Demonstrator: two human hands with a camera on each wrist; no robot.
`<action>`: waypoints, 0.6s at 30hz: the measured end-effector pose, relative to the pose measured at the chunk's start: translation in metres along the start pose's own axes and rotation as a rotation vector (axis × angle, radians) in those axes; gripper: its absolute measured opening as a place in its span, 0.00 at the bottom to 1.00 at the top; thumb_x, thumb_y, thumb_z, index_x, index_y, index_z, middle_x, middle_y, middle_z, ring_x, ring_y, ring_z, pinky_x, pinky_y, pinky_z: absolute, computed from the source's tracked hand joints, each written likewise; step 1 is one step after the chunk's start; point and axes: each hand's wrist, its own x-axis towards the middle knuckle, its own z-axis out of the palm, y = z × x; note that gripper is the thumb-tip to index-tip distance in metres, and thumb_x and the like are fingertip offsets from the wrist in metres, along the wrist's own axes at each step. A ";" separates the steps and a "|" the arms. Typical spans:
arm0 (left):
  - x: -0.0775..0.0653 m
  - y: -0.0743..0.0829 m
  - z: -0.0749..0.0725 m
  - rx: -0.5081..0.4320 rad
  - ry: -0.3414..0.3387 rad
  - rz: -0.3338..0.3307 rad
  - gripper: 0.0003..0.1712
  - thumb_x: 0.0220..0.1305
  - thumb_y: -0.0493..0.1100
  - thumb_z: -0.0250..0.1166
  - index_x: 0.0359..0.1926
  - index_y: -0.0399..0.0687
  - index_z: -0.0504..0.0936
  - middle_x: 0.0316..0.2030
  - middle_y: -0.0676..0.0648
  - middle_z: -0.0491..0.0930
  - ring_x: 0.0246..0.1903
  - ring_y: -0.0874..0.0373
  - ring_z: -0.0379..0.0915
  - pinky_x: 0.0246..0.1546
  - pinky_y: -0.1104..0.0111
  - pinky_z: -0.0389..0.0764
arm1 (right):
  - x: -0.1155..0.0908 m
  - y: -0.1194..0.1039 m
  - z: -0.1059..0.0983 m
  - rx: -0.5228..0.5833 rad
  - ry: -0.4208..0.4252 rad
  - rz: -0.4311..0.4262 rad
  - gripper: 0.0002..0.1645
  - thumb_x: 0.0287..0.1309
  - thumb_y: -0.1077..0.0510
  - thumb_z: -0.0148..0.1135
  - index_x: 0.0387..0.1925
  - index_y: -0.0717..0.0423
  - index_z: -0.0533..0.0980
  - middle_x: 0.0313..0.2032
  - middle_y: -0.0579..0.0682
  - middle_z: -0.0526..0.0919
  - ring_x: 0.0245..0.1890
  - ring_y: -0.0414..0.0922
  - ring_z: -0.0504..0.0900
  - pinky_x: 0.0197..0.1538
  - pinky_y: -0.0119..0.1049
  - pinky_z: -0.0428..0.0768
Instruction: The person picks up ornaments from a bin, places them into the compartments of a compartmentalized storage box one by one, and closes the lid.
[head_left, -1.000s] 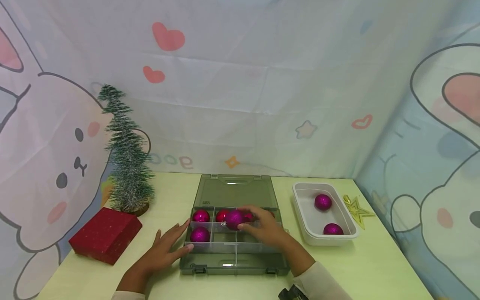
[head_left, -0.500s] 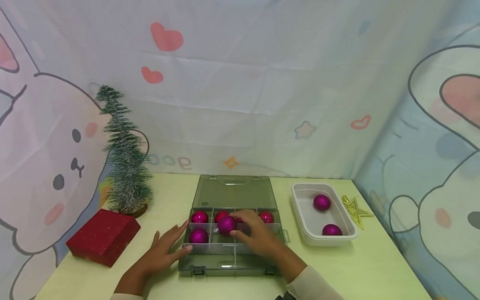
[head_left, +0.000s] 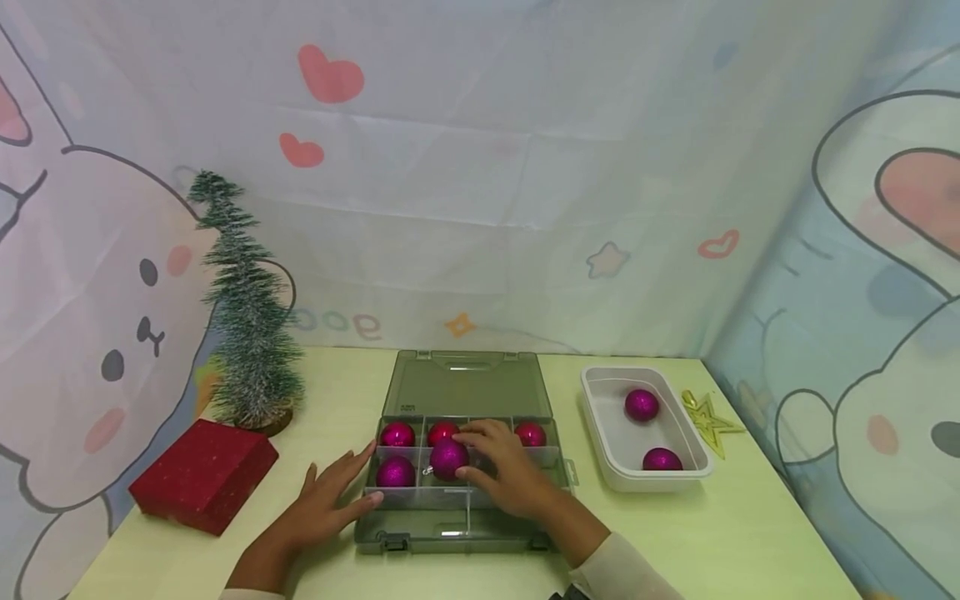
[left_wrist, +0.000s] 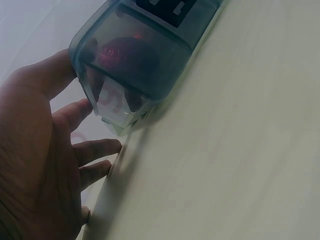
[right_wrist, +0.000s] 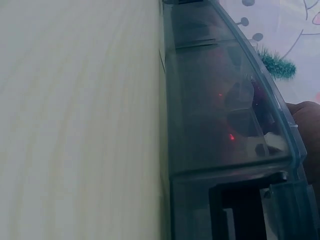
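Observation:
A translucent grey-green divided box [head_left: 420, 523] lies on the table with its lid [head_left: 465, 385] folded back. My right hand [head_left: 517, 477] pinches a purple glitter bauble [head_left: 449, 461] between thumb and fingers, over the second compartment of the middle row. A silver cap shows on its left side. Another purple bauble [head_left: 395, 472] sits in the compartment to the left. Red and pink shiny baubles [head_left: 397, 434] fill back-row compartments, one of them hidden behind my right hand. My left hand [head_left: 318, 504] rests at the box's left edge, fingers spread; the left wrist view shows fingertips at the box corner [left_wrist: 95, 95].
On the right, a white plastic tub [head_left: 609, 462] contains two purple baubles [head_left: 642, 406], with a gold star [head_left: 708, 422] beside it. To the left stand a small frosted tree [head_left: 251, 333] and a red box [head_left: 204, 475]. A printed cloth hangs behind the table.
My right hand has carried the purple bauble left and slightly down, over the second middle-row compartment, uncovering a back-row bauble on the right. My left hand stays at the box edge.

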 end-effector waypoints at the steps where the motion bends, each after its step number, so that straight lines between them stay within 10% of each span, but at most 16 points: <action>1: 0.000 0.001 0.000 0.000 -0.001 -0.001 0.48 0.79 0.59 0.63 0.89 0.54 0.53 0.86 0.36 0.58 0.85 0.23 0.45 0.73 0.18 0.22 | 0.000 0.000 0.001 -0.001 -0.002 0.001 0.28 0.75 0.51 0.70 0.71 0.53 0.80 0.72 0.56 0.77 0.76 0.59 0.70 0.75 0.71 0.69; 18: -0.001 0.003 0.000 -0.013 0.006 0.008 0.48 0.79 0.59 0.64 0.89 0.53 0.55 0.86 0.34 0.57 0.84 0.22 0.46 0.72 0.18 0.23 | -0.002 -0.004 0.002 -0.078 -0.059 0.027 0.28 0.76 0.47 0.68 0.72 0.45 0.79 0.76 0.57 0.71 0.81 0.60 0.64 0.77 0.72 0.62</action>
